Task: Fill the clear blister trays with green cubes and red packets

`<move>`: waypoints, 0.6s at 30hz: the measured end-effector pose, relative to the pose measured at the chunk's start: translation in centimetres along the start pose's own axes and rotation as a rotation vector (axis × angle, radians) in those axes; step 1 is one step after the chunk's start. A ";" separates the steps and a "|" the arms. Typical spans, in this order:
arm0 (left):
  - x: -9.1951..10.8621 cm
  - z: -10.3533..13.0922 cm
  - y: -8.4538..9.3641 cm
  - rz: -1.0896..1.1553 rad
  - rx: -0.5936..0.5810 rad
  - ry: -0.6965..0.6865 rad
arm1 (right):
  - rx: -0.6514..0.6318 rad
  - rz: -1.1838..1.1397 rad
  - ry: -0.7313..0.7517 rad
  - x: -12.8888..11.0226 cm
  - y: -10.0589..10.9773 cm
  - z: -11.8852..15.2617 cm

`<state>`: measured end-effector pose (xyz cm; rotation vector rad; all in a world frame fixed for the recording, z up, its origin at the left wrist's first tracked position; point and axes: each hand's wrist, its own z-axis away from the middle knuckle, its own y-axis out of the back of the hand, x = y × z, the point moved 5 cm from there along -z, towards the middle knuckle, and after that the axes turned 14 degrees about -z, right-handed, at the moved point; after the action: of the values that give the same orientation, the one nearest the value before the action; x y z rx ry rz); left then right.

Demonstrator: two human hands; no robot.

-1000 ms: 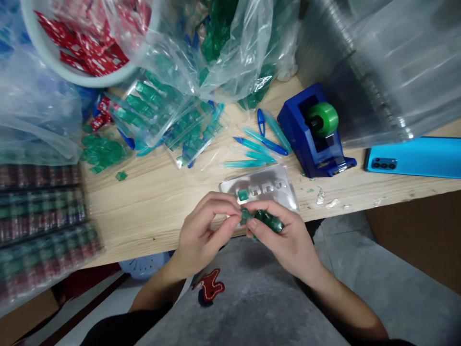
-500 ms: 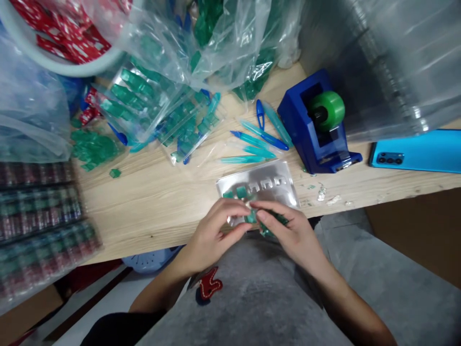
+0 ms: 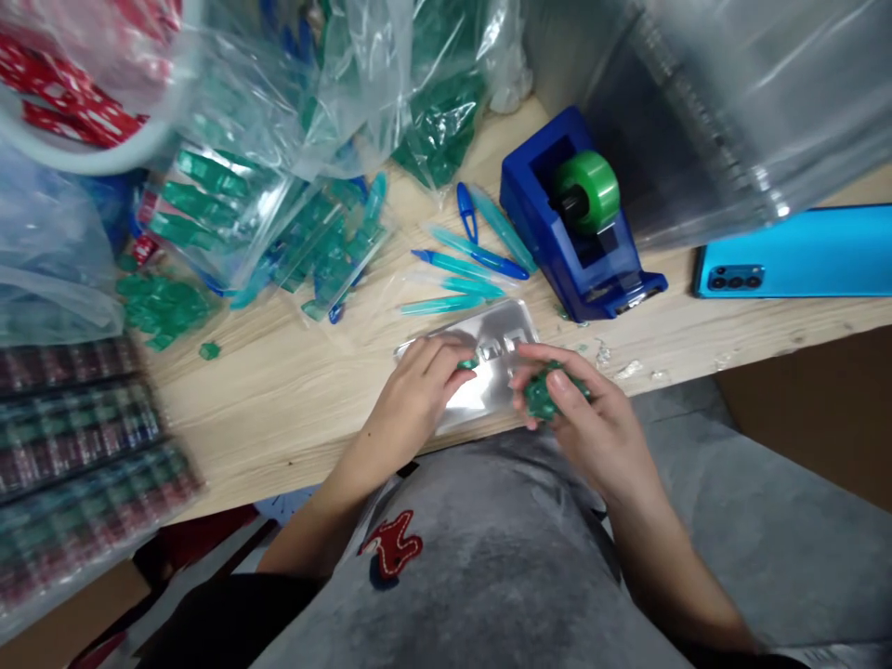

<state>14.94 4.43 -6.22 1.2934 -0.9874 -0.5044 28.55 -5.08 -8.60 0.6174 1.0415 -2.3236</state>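
My left hand (image 3: 425, 386) is over the left part of a shiny clear plastic tray (image 3: 480, 400) with small square pockets. Between its thumb and fingertips is a small green translucent piece (image 3: 466, 364). My right hand (image 3: 585, 409) is cupped at the tray's right side, closed around several green translucent pieces (image 3: 544, 394). The two hands are apart. Pockets at the tray's back right show nothing green in them; my left hand hides those at the left.
Behind the tray lie several turquoise pens (image 3: 460, 265). A blue tape dispenser (image 3: 557, 214) stands right of them, then a blue phone (image 3: 801, 251). Plastic bags (image 3: 390, 84) and loose green pieces (image 3: 163, 311) lie left; packed trays (image 3: 76, 418) are stacked at the far left.
My hands have moved apart from where they met over the tray's front. The left now pinches one green piece near the pockets; the right keeps its handful. The view has shifted right.
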 end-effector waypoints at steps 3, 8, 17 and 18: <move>-0.4 0.0 -0.1 0.038 -0.044 0.014 | -0.058 -0.279 -0.150 0.9 -1.0 -0.2; 0.0 0.0 2.3 0.186 0.051 0.121 | -0.176 -0.493 -0.205 1.1 -2.2 -0.4; 2.0 -0.1 3.1 0.200 0.026 0.038 | -0.234 -0.396 -0.161 1.1 -2.4 0.0; 1.8 -0.1 3.1 0.227 0.037 0.056 | -0.245 -0.374 -0.133 1.0 -2.5 0.1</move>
<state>15.29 3.83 -2.70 1.2039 -1.0849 -0.2747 26.27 -3.98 -7.82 0.1800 1.4488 -2.4478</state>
